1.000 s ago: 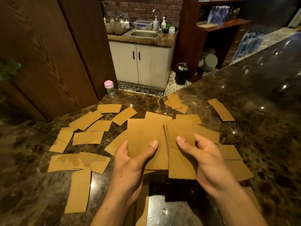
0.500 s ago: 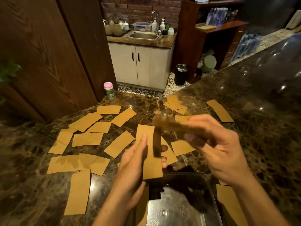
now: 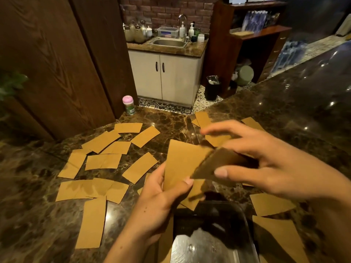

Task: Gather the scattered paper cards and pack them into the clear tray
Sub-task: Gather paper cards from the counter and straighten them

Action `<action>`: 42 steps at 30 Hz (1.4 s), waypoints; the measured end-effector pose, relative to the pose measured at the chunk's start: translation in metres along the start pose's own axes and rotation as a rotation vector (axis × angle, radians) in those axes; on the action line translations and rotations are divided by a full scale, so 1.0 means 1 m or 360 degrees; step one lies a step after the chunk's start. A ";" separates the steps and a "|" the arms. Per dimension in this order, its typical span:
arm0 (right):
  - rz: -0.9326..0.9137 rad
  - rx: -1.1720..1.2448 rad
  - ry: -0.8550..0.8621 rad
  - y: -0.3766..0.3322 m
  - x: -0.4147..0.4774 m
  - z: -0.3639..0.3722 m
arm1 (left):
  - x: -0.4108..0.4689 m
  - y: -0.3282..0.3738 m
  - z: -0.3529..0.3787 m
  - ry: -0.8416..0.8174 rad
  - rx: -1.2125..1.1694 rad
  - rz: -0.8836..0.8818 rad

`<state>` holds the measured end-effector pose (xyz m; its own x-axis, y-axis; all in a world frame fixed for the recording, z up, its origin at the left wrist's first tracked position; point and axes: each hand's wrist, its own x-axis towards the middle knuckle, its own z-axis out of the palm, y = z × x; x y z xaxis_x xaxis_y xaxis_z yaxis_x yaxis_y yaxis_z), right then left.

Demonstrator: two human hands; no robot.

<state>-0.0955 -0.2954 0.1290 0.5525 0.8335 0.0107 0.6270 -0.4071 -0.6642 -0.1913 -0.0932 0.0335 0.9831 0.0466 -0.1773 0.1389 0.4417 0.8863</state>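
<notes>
Dark marble counter (image 3: 171,126) carries loose paper cards (image 3: 102,162) left of and beyond the clear tray (image 3: 248,221), with more just right of it. Above the tray's far edge, the left hand (image 3: 159,202) grips an upright stack of cards (image 3: 180,162), thumb across its face. The right hand (image 3: 266,164), which 1 second ago held its cards beside that stack and then swung them away, now pinches a blurred, tilted card (image 3: 218,162) against it. The 2 bundles seem to be merging. No card shows inside the tray yet.

dark marble counter (image 3: 284,114); brick wall (image 3: 161,10); steel sink (image 3: 168,42) on white cabinet (image 3: 165,78); wooden shelving (image 3: 252,40).
</notes>
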 end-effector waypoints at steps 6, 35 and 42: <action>0.0200 -0.0160 0.0000 -0.009 0.029 -0.004 | -0.001 0.002 0.004 0.0066 0.0112 0.0102; 0.0379 0.1525 0.0728 0.020 0.020 0.083 | 0.006 0.002 0.010 0.0432 0.0380 0.0477; 0.0307 0.1652 0.0764 0.011 0.024 0.099 | 0.008 0.001 0.017 0.0264 0.0588 0.0197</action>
<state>-0.1293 -0.2428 0.0479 0.8808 0.4730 -0.0230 -0.1197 0.1754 -0.9772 -0.1817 -0.1073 0.0403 0.9667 0.2359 -0.0997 0.0843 0.0744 0.9937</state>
